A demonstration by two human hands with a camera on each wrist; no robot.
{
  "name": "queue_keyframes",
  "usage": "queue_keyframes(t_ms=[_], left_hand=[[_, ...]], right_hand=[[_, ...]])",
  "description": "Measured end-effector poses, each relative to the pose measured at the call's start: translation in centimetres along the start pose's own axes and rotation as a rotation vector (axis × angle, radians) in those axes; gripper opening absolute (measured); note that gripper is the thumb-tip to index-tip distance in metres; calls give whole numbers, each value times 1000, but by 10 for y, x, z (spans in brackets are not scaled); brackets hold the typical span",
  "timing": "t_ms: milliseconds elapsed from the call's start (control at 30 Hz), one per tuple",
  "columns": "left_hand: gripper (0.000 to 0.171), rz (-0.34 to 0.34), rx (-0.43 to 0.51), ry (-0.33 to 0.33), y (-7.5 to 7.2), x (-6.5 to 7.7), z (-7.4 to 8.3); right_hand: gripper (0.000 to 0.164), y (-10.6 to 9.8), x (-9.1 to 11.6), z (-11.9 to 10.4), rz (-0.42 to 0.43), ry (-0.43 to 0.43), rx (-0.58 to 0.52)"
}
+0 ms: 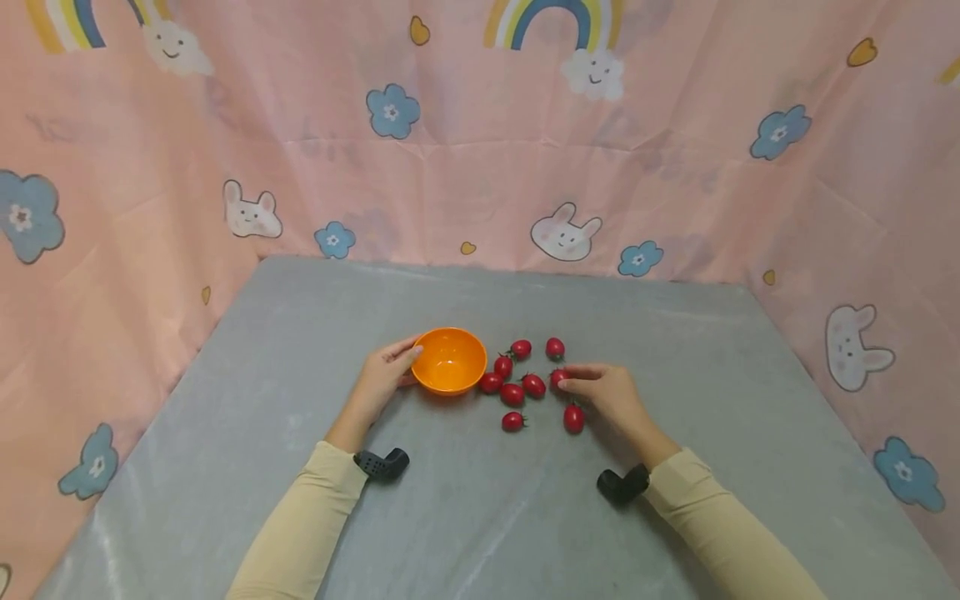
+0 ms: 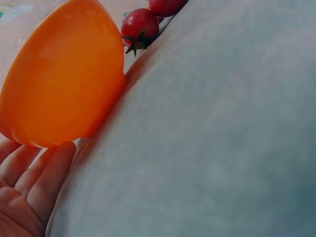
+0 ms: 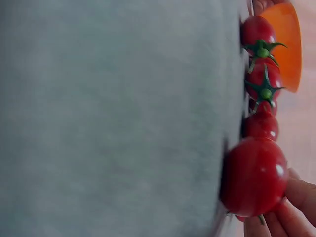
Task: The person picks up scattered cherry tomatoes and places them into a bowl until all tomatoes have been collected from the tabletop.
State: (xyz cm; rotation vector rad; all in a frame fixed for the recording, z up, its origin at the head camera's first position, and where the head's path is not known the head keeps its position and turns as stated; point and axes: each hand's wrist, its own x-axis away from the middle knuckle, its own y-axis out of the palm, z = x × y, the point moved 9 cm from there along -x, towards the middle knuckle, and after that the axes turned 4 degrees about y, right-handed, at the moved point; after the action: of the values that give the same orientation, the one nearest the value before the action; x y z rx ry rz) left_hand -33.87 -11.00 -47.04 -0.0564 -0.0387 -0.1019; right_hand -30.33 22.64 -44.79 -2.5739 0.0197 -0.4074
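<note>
Seen in the head view, an orange bowl is held upright on the grey table by the left hand, which is set at the bowl's 9 o'clock; the rim is pinched narrowly, with the thumb laid over it and the fingers placed against the outer wall. At the bowl's 3 o'clock, beyond a loose cluster of red tomatoes, one small tomato is pinched between the thumb and fingers of the right hand; whether it is lifted off the cloth cannot be told. Since its skin looks smooth and round, it could be squeezed out of the fingertips if it is gripped off-centre or too hard. The near tomato, between 5 and 6 o'clock of the pinched one, could be knocked and set rolling by the heel of the hand, and the far tomato, at 12 o'clock, could be nudged by the outstretched fingers. At the bowl's 4 o'clock, the closest tomato is seen against or just beside the wall, so it could be pushed if the bowl is slid. The bowl could also be tipped toward 9 o'clock if the rim is pressed down by the thumb.
</note>
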Motion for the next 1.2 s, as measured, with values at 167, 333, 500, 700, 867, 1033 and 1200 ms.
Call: queue_keyframes(t_ms=[167, 333, 500, 700, 867, 1033, 1200], left_hand=[[44, 2, -1, 11, 2, -1, 3], [47, 0, 8, 12, 3, -3, 5], [45, 11, 29, -5, -1, -4, 3], [44, 2, 46, -6, 0, 2, 9], [46, 7, 66, 19, -2, -1, 0], [47, 1, 88, 28, 1, 0, -1], [49, -1, 72, 40, 3, 1, 0]], right_hand=[[50, -6, 0, -2, 16, 26, -17], [51, -10, 2, -15, 36, 14, 11], [53, -3, 4, -31, 8, 9, -15], [50, 8, 5, -40, 12, 9, -43], [43, 18, 5, -50, -5, -28, -63], [41, 28, 4, -61, -13, -53, -78], [39, 39, 4, -72, -15, -64, -79]])
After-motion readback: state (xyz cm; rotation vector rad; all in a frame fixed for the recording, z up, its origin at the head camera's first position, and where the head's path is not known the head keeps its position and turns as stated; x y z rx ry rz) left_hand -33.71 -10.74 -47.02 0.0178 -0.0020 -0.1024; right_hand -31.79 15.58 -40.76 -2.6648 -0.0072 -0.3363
